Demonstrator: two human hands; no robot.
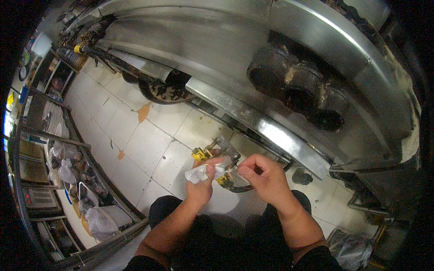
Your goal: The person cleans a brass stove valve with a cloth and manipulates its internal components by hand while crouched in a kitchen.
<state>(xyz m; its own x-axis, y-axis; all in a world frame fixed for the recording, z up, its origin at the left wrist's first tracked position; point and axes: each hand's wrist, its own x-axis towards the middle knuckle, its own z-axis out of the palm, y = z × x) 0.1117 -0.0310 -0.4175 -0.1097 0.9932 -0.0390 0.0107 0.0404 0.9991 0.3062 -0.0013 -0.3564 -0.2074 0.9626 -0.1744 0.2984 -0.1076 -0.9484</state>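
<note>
My left hand (pixel 201 183) is closed around a crumpled white cloth (pixel 199 172) and presses it against a metal gas valve fitting (pixel 224 153) with yellow handles (pixel 199 154), just below the front edge of a steel stove. My right hand (pixel 264 177) is curled beside it, fingertips pinched at the same fitting; what it grips is hidden by the fingers. A dark hose (pixel 237 189) runs from the fitting under both hands.
A large stainless steel cooker (pixel 217 49) with a blackened burner (pixel 294 86) fills the top. Below it lies a white tiled floor (pixel 135 135) with orange stains. Shelving (pixel 68 171) with plates, bagged food and containers runs along the left. My dark trousers are at the bottom.
</note>
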